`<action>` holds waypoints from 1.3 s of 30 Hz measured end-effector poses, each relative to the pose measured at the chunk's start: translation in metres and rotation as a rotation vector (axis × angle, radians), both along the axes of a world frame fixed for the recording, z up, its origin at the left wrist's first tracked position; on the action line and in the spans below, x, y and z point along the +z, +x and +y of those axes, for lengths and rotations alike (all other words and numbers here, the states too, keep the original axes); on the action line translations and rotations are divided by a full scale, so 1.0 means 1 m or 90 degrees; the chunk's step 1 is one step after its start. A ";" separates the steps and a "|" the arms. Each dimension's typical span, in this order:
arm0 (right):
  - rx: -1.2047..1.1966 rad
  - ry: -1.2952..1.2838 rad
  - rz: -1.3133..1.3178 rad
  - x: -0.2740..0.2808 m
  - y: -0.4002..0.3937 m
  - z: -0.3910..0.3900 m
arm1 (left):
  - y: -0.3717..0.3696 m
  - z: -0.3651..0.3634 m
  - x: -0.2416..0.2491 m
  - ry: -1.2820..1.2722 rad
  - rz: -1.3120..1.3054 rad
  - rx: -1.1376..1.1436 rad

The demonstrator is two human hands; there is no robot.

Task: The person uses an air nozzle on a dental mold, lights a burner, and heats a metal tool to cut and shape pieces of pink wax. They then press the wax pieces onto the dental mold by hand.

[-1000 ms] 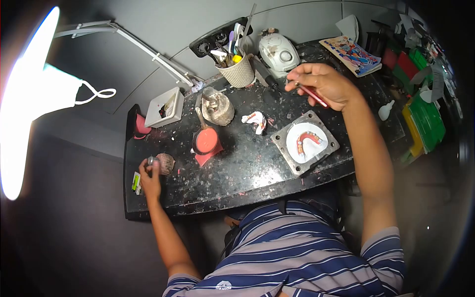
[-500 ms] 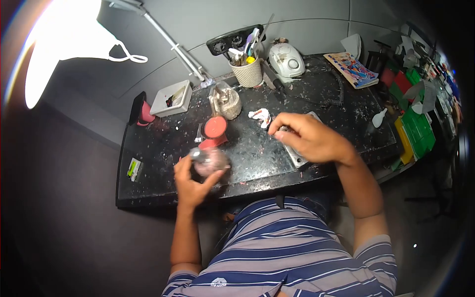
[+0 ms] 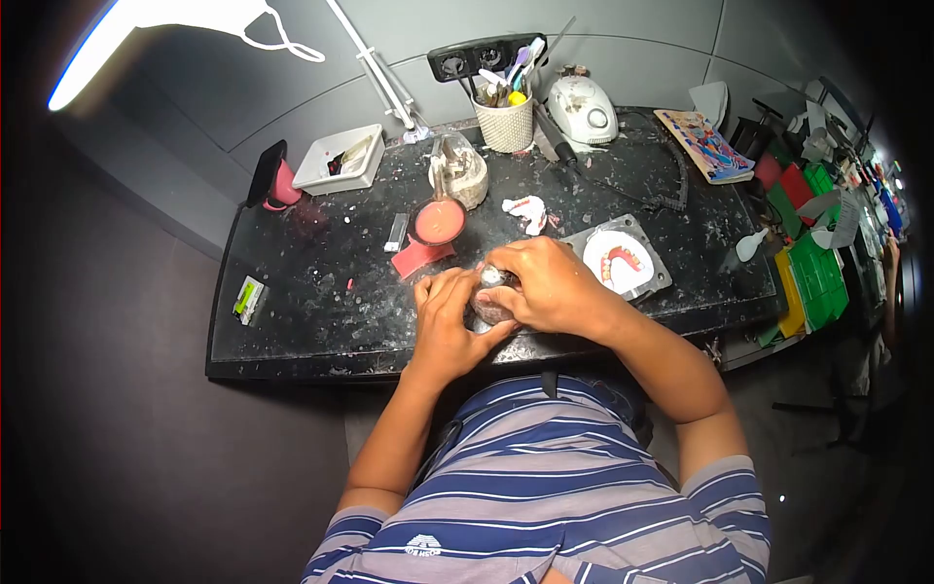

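A small round glass spirit lamp (image 3: pixel 491 310) with a silvery top stands near the table's front edge, partly hidden by my fingers. My left hand (image 3: pixel 449 321) wraps around its left side, thumb in front. From the right, my right hand (image 3: pixel 547 287) closes over its upper part, fingers and thumb by the metal top. Just right of that hand, a white plaster model (image 3: pixel 623 261) with a pink denture setup lies on a grey metal plate (image 3: pixel 664 277). Behind my hands are a round dish of pink material (image 3: pixel 440 222), a pink wax sheet (image 3: pixel 420 259) and a white toothed piece (image 3: pixel 526 212).
Farther back stand a cloudy jar with tools (image 3: pixel 472 185), a woven cup of instruments (image 3: pixel 506 127) and a white control box (image 3: pixel 582 109) with a corded handpiece (image 3: pixel 559 146). A white tray (image 3: pixel 341 180) sits back left, a magazine (image 3: pixel 708 146) back right. A lamp (image 3: pixel 146 29) hangs upper left.
My left hand has brought the spirit lamp rightward to the middle. My right hand has moved left off the metal plate and closed on the lamp, uncovering the denture model.
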State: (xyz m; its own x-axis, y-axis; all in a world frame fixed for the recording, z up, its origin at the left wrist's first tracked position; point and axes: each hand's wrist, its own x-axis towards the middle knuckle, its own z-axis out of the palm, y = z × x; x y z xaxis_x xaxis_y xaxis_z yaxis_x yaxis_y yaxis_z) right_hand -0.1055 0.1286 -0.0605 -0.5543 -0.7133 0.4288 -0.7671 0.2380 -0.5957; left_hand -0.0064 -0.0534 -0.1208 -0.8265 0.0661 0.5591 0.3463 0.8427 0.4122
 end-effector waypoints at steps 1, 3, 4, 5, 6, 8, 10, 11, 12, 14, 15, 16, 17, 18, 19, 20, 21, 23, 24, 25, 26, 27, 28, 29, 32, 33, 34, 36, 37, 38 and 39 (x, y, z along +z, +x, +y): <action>-0.012 -0.060 0.014 0.013 0.003 -0.003 | 0.000 0.001 0.003 0.001 0.002 0.000; -0.052 -0.213 0.000 0.076 0.008 0.021 | 0.001 0.004 0.005 -0.014 0.004 0.013; -0.065 -0.274 0.032 0.095 0.002 0.039 | 0.002 0.002 0.002 0.000 -0.003 0.008; -0.090 -0.279 0.032 0.116 0.005 0.061 | 0.004 0.002 0.001 0.002 -0.007 0.008; -0.115 -0.283 0.032 0.138 0.008 0.084 | 0.004 0.003 0.002 -0.007 -0.002 0.008; -0.194 -0.227 0.045 0.140 -0.001 0.120 | 0.002 0.002 0.002 -0.016 0.004 0.008; -0.340 -0.106 0.004 0.129 -0.002 0.142 | 0.002 0.002 0.004 -0.013 0.001 0.009; -0.386 -0.055 0.023 0.104 -0.011 0.155 | 0.002 0.002 0.004 -0.013 -0.007 0.014; -0.434 0.015 0.030 0.083 -0.014 0.165 | 0.003 0.003 0.004 -0.008 -0.006 0.010; -0.530 0.167 0.020 0.041 -0.018 0.184 | 0.002 0.002 0.004 -0.016 -0.010 0.013; -0.584 0.265 -0.025 0.021 -0.024 0.194 | 0.001 0.001 0.004 -0.014 -0.008 0.010; -0.605 0.291 -0.059 0.002 -0.026 0.201 | 0.001 0.001 0.004 -0.028 0.003 0.017; -0.586 0.293 -0.083 -0.016 -0.028 0.210 | 0.002 0.002 0.004 -0.041 0.012 0.022; -0.587 0.263 -0.090 -0.018 -0.022 0.211 | 0.002 0.002 0.003 -0.034 0.002 0.024; -0.586 0.231 -0.094 -0.017 -0.019 0.212 | 0.001 0.002 0.005 -0.034 0.006 0.022; -0.586 0.230 -0.092 -0.015 -0.021 0.214 | 0.001 0.002 0.006 -0.043 -0.010 0.027; -0.604 0.235 -0.051 -0.009 -0.020 0.215 | 0.001 0.002 0.008 -0.052 -0.028 0.031; -0.622 0.240 -0.013 0.005 -0.018 0.215 | -0.004 0.002 0.003 -0.046 -0.027 0.048; -0.541 0.161 -0.096 0.023 -0.016 0.202 | -0.006 0.002 0.000 -0.041 -0.025 0.066; -0.458 0.082 -0.176 0.037 -0.015 0.186 | -0.009 0.003 0.000 -0.042 -0.024 0.065; -0.361 0.047 -0.171 0.046 -0.013 0.170 | -0.011 0.005 0.000 -0.040 -0.015 0.082; -0.263 0.013 -0.164 0.051 -0.013 0.154 | -0.012 0.008 0.000 -0.037 -0.005 0.099; -0.198 0.009 -0.120 0.046 -0.020 0.139 | -0.013 0.010 0.000 -0.031 -0.004 0.109; -0.186 0.020 -0.154 0.046 -0.019 0.122 | -0.015 0.010 -0.002 -0.032 -0.003 0.109; -0.127 0.082 -0.093 0.038 -0.031 0.071 | -0.015 0.010 -0.006 -0.008 0.010 0.103; -0.144 0.100 -0.115 0.036 -0.029 0.056 | -0.015 0.011 -0.005 -0.009 0.010 0.105; -0.136 0.151 -0.106 0.037 -0.031 0.045 | -0.014 0.011 -0.005 -0.005 -0.001 0.102; -0.123 0.203 -0.097 0.034 -0.032 0.028 | -0.012 0.011 -0.005 -0.006 -0.008 0.099; -0.119 0.218 -0.061 0.029 -0.032 0.020 | -0.012 0.011 -0.006 -0.006 -0.009 0.103; -0.115 0.233 -0.024 0.023 -0.034 0.015 | -0.012 0.011 -0.007 -0.002 -0.008 0.103; -0.113 0.233 -0.023 0.014 -0.035 0.011 | -0.013 0.011 -0.008 0.002 -0.007 0.103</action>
State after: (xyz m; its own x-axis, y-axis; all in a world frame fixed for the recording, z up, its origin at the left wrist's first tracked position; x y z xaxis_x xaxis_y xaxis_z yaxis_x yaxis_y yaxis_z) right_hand -0.1407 0.1398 -0.0462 -0.6926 -0.7074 0.1415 -0.6749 0.5662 -0.4732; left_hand -0.0191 -0.0423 -0.1284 -0.8321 -0.0705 0.5501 0.2011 0.8860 0.4177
